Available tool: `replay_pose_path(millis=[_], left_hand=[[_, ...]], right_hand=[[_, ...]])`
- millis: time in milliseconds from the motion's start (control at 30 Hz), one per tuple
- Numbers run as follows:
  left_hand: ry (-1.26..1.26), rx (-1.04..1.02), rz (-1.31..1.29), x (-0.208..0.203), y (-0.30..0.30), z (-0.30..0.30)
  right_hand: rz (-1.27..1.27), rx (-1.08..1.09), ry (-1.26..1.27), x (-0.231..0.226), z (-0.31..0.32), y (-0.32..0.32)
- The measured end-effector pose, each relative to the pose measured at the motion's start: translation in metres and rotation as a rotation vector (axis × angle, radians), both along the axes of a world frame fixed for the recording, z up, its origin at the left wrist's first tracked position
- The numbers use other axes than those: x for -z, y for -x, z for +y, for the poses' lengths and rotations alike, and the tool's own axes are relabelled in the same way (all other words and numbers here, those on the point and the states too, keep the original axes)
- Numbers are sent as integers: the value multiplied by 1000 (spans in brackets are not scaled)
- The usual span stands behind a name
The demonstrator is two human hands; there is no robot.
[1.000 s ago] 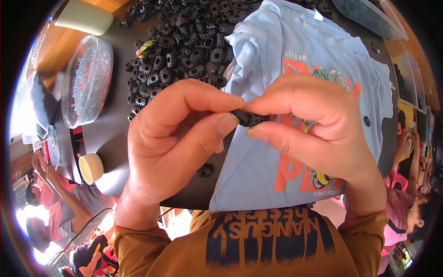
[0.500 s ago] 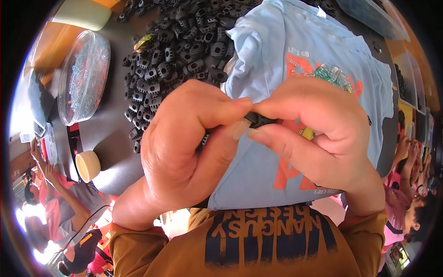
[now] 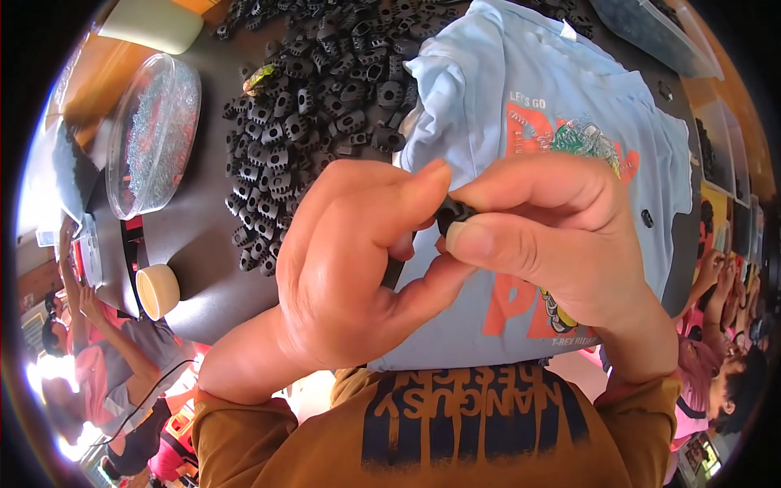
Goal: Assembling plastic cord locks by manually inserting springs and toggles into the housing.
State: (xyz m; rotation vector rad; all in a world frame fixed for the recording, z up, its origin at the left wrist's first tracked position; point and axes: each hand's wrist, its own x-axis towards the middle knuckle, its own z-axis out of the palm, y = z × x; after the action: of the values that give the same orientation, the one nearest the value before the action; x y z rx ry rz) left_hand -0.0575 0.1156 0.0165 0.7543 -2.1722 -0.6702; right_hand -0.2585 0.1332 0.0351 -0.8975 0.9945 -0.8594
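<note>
A small black plastic hair claw clip (image 3: pixel 453 213) is held up in front of me, above a light blue T-shirt (image 3: pixel 455 309). My right hand (image 3: pixel 553 228) pinches it between thumb and forefinger. From the other side my left hand (image 3: pixel 350 236) curls round it, the raised forefinger against its left edge and the thumb lower down; the inner fingertips are partly hidden. Silvery springs (image 3: pixel 602 134) lie in a small heap on the shirt. One little black piece (image 3: pixel 647 218) rests on the cloth to the right of my right hand.
Many black clip pieces (image 3: pixel 277 154) are heaped beyond my left hand, with a coloured wrapper (image 3: pixel 259 80) on them. An oval clear tub (image 3: pixel 116 175) holds springs. Nearby stands a cream cup (image 3: pixel 158 292). Clear bins (image 3: pixel 651 37) sit at far right; other people work at both sides.
My left forefinger has lifted and its thumb has dropped, widening the grip. The clip has turned between my hands. The small black piece on the shirt has come into sight.
</note>
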Motion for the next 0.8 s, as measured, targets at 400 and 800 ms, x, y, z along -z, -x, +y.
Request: replay_pose_path(millis=[400, 800], left_hand=[[151, -81, 130, 5, 9, -3], [277, -146, -51, -2, 6, -6]], right_hand=[[-12, -46, 8, 2, 1, 0], [-46, -56, -26, -6, -2, 1]])
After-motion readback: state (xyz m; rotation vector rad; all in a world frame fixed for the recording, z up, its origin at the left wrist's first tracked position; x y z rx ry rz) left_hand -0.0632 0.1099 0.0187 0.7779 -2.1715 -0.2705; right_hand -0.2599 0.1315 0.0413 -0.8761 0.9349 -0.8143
